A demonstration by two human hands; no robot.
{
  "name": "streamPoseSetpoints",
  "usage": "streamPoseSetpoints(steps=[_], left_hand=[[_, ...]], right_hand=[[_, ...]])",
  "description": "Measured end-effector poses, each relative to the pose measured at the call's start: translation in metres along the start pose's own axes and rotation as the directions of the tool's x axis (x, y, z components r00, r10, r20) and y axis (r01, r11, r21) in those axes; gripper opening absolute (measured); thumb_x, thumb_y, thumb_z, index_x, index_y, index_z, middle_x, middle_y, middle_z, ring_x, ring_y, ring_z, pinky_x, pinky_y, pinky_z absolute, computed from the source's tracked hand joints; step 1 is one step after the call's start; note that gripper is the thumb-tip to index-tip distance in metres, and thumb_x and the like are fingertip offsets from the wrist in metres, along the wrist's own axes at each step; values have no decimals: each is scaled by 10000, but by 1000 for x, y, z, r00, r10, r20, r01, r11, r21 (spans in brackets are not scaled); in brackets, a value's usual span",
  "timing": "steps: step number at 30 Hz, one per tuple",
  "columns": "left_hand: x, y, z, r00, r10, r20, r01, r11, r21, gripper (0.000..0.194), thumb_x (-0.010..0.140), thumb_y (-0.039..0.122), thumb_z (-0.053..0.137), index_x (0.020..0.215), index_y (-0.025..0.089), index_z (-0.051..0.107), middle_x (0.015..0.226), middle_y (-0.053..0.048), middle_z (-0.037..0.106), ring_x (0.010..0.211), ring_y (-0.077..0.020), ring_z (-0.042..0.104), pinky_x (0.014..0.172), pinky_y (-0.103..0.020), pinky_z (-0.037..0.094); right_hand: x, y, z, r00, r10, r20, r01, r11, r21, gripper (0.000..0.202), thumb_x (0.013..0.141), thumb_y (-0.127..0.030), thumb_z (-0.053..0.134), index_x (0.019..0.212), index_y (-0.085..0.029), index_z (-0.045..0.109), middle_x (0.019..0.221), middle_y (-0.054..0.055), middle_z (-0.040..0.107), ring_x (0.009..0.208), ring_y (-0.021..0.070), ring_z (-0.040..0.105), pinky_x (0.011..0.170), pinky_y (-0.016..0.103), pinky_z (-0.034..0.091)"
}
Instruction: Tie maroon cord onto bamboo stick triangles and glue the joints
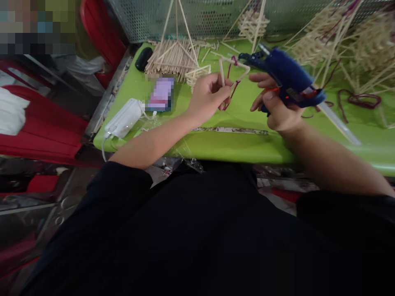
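Observation:
My left hand pinches a small frame of thin wooden sticks at its near corner. Dark purple cord is tied to the frame at two places and hangs along it. A blue hot glue gun is gripped in my right hand, with its metal nozzle tilted up and to the left. The gun's small red light is lit, and a long clear glue stick sticks out of its back end. Nozzle and frame are apart.
On the green table lie a pile of wooden sticks, a phone, a white power adapter with a cable, and dark pliers. Stick-built structures and purple cord occupy the right. A red chair stands left.

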State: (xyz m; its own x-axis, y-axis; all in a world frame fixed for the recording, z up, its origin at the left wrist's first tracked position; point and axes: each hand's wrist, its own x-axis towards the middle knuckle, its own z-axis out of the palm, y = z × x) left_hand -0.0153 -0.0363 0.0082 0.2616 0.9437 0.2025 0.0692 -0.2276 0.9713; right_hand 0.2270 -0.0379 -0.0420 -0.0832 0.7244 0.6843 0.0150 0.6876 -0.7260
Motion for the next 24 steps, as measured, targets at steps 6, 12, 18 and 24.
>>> streamPoseSetpoints(steps=[6,12,18,24], left_hand=[[1,-2,1,999,9,36,-7,998,-59,110,1067,235,673,962,204,657,689,68,661,544,-36,557,628,-205,467],[0,0,1,999,-32,6,33,999,-39,105,1070,219,661,966,202,665,692,66,663,558,-37,555,636,-198,472],[-1,2,1,999,-45,20,46,997,-57,101,1082,238,676,997,185,693,715,56,662,584,-42,569,665,-209,485],[3,2,-7,1000,-1,-2,1,998,-69,245,1097,424,718,1102,181,744,962,-20,789,706,-50,658,748,-225,553]], right_hand=[[1,-1,2,999,-19,50,22,998,-54,423,905,-742,938,1199,-443,883,1412,24,826,836,312,796,657,603,729],[2,3,-2,998,-55,12,56,992,-109,419,914,-774,901,1177,-448,885,1378,11,840,838,318,813,605,571,721],[3,-5,3,998,-69,-7,66,982,-174,393,914,-799,871,1162,-493,888,1318,-14,854,868,363,823,580,632,693],[9,1,-3,998,-40,-40,35,992,-120,415,916,-803,892,1058,-413,881,1117,49,867,590,230,683,512,512,653]])
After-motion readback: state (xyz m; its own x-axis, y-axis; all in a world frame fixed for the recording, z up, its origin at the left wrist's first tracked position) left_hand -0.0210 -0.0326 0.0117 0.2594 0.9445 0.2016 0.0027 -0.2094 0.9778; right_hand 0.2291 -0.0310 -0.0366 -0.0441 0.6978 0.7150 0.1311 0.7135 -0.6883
